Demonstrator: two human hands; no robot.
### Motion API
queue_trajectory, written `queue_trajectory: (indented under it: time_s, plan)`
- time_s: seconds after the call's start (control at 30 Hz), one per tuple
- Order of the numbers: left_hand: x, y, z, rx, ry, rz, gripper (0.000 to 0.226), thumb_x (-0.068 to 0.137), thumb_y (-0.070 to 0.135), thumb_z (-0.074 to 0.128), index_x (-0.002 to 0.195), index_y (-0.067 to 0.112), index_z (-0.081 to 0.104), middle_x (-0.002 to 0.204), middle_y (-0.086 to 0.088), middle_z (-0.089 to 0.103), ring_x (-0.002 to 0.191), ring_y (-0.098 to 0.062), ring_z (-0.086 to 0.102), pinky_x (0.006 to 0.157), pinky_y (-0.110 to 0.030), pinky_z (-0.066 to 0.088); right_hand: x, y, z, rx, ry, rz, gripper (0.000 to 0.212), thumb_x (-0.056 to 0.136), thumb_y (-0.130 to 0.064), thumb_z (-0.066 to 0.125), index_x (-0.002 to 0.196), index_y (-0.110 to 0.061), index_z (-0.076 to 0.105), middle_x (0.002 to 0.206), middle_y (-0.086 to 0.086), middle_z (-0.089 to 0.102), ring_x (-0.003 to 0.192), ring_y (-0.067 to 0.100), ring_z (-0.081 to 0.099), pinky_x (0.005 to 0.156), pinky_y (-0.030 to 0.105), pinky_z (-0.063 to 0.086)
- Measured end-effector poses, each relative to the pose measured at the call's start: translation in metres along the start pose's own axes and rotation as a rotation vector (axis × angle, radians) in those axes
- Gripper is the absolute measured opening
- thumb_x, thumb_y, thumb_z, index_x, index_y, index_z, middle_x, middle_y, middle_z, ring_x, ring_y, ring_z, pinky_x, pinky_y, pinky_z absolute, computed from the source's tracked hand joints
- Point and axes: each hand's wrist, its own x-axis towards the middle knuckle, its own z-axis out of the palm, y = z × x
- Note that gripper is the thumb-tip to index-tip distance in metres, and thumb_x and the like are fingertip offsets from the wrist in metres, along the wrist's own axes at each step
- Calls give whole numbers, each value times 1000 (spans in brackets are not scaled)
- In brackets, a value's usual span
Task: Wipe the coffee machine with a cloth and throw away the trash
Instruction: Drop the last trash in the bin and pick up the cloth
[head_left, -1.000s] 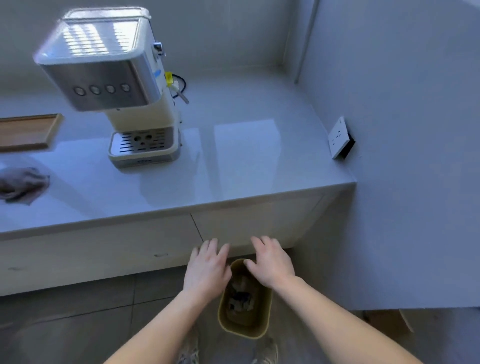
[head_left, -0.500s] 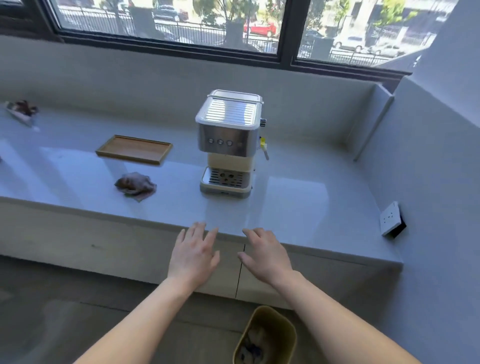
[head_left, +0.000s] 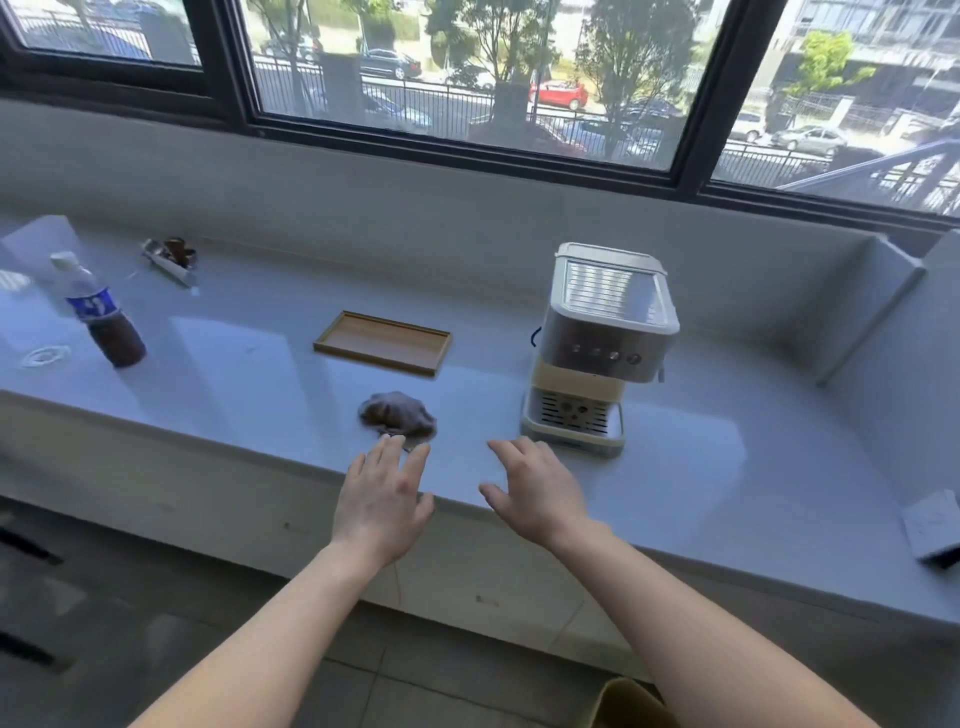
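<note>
A long pale glossy desk (head_left: 234, 364) runs beneath a dark-framed window (head_left: 467, 78) that looks onto a street with parked cars, and it carries a wooden tray (head_left: 383, 343), a tilted-looking bottle (head_left: 98, 312) of dark drink and some scraps (head_left: 171, 257) at the far left. The coffee machine (head_left: 597, 348) (steel top, cream body, slotted drip tray) stands upright right of the tray, with the crumpled brownish cloth (head_left: 397, 415) lying near its left. Both hands are empty with fingers spread, the left hand (head_left: 382, 499) just short of the cloth and the right hand (head_left: 535, 488) over the desk edge near the machine's base, while an olive bin (head_left: 628, 704) peeks in on the floor below.
</note>
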Motion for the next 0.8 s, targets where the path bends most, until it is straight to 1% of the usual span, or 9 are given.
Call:
queue_trajectory:
  time_s: [0.13, 0.27, 0.4, 0.53, 0.67, 0.8]
  plan:
    - [21, -31, -3, 3, -7, -32, 61, 91, 41, 54, 145, 22, 35, 150, -13, 37, 141, -30, 30, 112, -45, 28, 34, -23, 11, -6, -41, -18, 58, 93, -43, 54, 145, -23, 39, 138, 2, 51, 129, 25, 42, 103, 39, 42]
    - [49, -53, -1, 20, -12, -38, 58, 89, 41, 57, 141, 22, 40, 145, -11, 42, 136, -30, 36, 108, -43, 32, 70, -34, 25, -9, -80, -33, 54, 93, -41, 54, 142, -21, 42, 134, 4, 53, 126, 27, 44, 101, 40, 42]
    - [83, -70, 10, 51, -34, -29, 51, 85, 40, 59, 131, 23, 45, 131, -5, 49, 122, -26, 44, 99, -39, 39, 108, -32, 41, -4, -107, -45, 51, 93, -42, 53, 139, -22, 44, 133, 2, 53, 125, 26, 45, 98, 42, 45]
    - [114, -85, 31, 54, -71, -61, 46, 83, 36, 62, 125, 25, 49, 130, -7, 52, 122, -27, 46, 99, -40, 40, 150, -20, 58, 6, -137, -54, 48, 92, -41, 54, 136, -24, 43, 130, 2, 53, 121, 28, 46, 94, 41, 46]
    - [141, -102, 52, 49, -174, -89, 54, 85, 39, 59, 135, 28, 40, 138, -7, 45, 127, -27, 42, 103, -40, 36, 187, -13, 77, 30, -202, -58, 51, 89, -40, 58, 135, -23, 43, 131, 3, 51, 123, 29, 45, 91, 41, 45]
    - [161, -117, 66, 13, -263, -96, 65, 84, 39, 58, 143, 33, 31, 142, -6, 41, 129, -27, 39, 103, -39, 35, 212, -15, 92, 52, -276, -86, 53, 84, -40, 62, 132, -28, 43, 126, 1, 52, 117, 27, 47, 83, 39, 46]
